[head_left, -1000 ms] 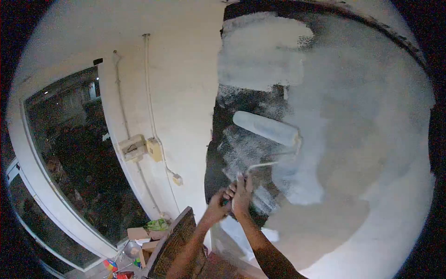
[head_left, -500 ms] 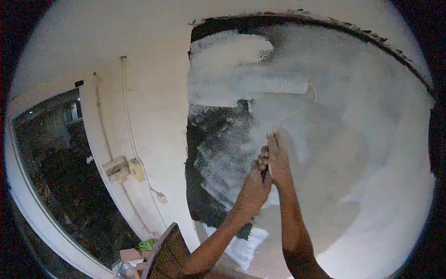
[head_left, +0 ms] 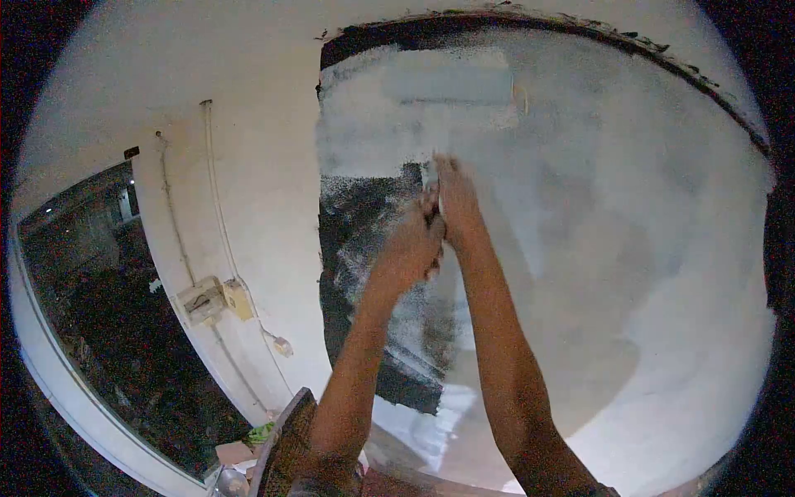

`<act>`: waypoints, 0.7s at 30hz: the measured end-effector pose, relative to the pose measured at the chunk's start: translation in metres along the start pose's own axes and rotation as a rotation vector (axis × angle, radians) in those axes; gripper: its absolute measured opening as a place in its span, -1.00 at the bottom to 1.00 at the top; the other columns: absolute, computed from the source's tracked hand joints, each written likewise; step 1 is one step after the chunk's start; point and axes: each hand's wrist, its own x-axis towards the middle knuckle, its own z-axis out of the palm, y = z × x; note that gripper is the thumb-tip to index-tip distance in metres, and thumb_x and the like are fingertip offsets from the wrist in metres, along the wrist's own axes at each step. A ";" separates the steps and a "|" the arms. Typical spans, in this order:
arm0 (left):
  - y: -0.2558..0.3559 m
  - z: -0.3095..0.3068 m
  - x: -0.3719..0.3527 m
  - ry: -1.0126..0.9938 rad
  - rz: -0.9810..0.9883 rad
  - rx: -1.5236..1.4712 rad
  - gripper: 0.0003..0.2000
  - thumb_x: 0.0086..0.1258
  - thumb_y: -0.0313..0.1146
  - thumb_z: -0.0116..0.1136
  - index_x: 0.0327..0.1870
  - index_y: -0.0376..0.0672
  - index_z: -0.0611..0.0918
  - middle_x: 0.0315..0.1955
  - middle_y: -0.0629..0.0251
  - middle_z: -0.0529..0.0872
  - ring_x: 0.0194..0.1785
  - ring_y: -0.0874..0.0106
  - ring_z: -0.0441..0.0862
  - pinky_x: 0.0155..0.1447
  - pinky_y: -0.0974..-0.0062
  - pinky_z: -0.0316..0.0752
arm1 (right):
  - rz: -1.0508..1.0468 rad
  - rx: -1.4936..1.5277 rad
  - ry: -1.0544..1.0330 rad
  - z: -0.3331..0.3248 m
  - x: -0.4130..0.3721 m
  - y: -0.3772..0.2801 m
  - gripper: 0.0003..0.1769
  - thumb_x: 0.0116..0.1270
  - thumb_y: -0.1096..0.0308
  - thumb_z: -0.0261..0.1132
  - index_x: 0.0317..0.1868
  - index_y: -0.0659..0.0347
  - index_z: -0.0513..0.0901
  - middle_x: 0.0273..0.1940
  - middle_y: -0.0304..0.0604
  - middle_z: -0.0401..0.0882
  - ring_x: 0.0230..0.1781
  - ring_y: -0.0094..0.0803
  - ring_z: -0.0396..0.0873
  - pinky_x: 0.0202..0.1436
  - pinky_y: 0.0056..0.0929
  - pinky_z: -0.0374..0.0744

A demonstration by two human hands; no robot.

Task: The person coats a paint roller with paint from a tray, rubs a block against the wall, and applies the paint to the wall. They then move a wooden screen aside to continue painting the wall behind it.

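Both my hands are raised in front of a wall (head_left: 563, 207) and closed together around the handle of a paint roller. My left hand (head_left: 410, 244) grips the lower part of the handle, a dark bit of which shows between the hands. My right hand (head_left: 458, 199) is closed slightly higher and to the right, blurred by motion. Above them, the pale sleeve of the paint roller (head_left: 455, 85) lies horizontally against the upper part of the painted area. Black patches (head_left: 339, 282) show left of my hands, partly streaked with white.
A dark curved band (head_left: 580, 37) borders the painted area on top. To the left are a switch box (head_left: 201, 302), cables and a window (head_left: 91, 306) with a white frame. A dark wooden chair back (head_left: 286, 435) stands low at left, beside cartons (head_left: 236, 453).
Both hands and the paint roller have moved up and slightly left along the wall. White paint covers more of the upper black area. The view has shifted slightly.
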 end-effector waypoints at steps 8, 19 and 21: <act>0.018 -0.024 0.014 0.004 0.068 0.315 -0.60 0.36 -0.09 -0.29 -0.03 -0.27 0.35 -0.65 0.28 0.50 -0.64 0.47 0.46 -0.55 0.46 0.42 | -0.636 -0.979 -0.055 -0.002 0.039 0.001 -0.74 0.31 0.18 0.00 -0.29 0.23 0.37 -0.61 -0.21 0.34 -0.60 -0.39 0.38 -0.55 -0.36 0.40; -0.073 0.002 0.000 0.187 0.319 0.406 -0.63 0.38 -0.10 -0.28 -0.30 -0.29 0.43 -0.69 0.26 0.49 -0.71 0.42 0.42 -0.64 0.39 0.37 | -0.423 -0.777 -0.008 0.016 -0.015 0.032 -0.70 0.06 0.36 0.11 -0.18 0.32 0.44 -0.32 0.12 0.51 -0.26 0.04 0.46 -0.23 -0.05 0.41; -0.065 -0.001 -0.004 0.168 0.251 0.390 -0.64 0.37 -0.12 -0.25 -0.32 -0.30 0.43 -0.74 0.28 0.46 -0.74 0.43 0.40 -0.67 0.40 0.34 | -0.153 -0.422 -0.013 0.025 -0.010 0.056 -0.68 0.05 0.35 0.11 -0.16 0.31 0.44 -0.33 0.10 0.51 -0.26 0.04 0.46 -0.21 -0.07 0.40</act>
